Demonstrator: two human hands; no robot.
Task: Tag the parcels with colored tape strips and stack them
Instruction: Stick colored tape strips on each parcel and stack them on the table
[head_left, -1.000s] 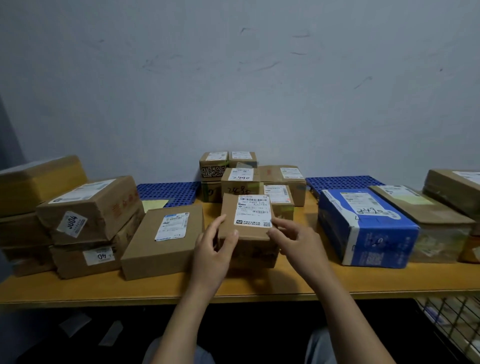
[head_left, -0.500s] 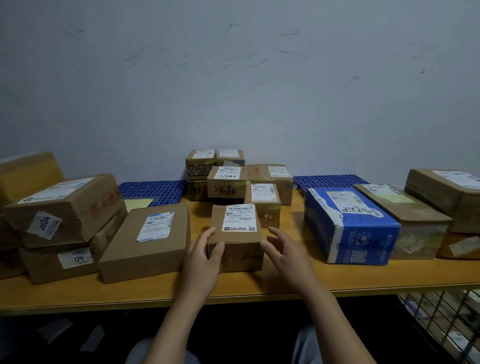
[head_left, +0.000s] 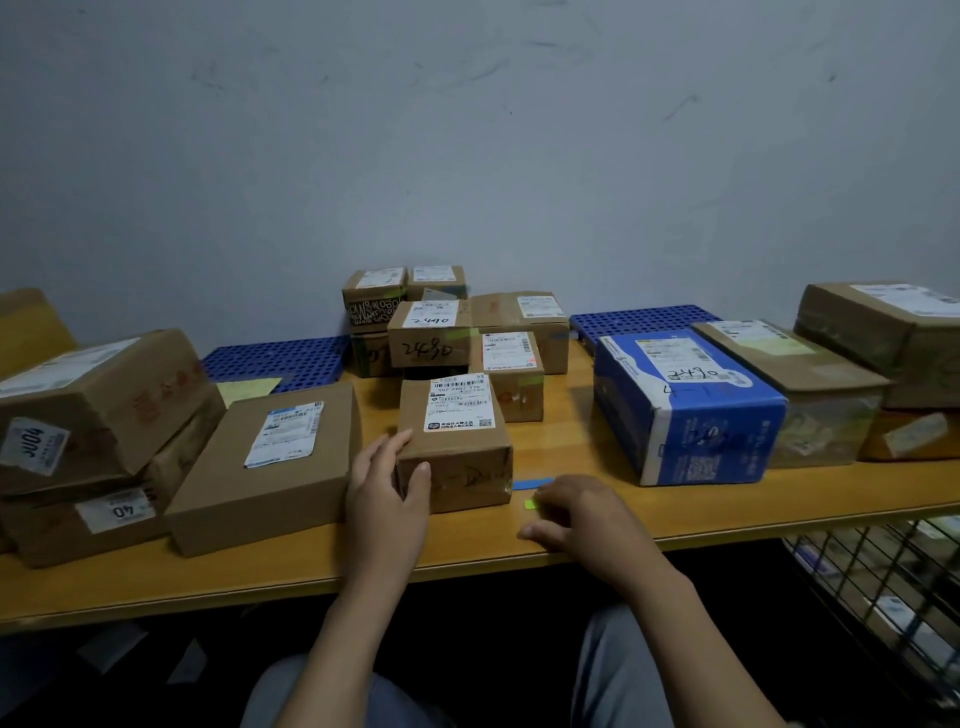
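Small parcel (head_left: 457, 447) now flat on bench (head_left: 727, 512), label up; second ago I held it tilted between both hands. My left hand (head_left: 387, 493) grips its near-left corner, thumb on front face, fingers up left side. My right hand (head_left: 582, 514) has left parcel and sits low on bench just right of it, fingers bent over green tape strip (head_left: 530, 503); pinching or not, cannot tell. Blue tape strip (head_left: 532, 484) just beyond fingertips. Likely tagging comes next.
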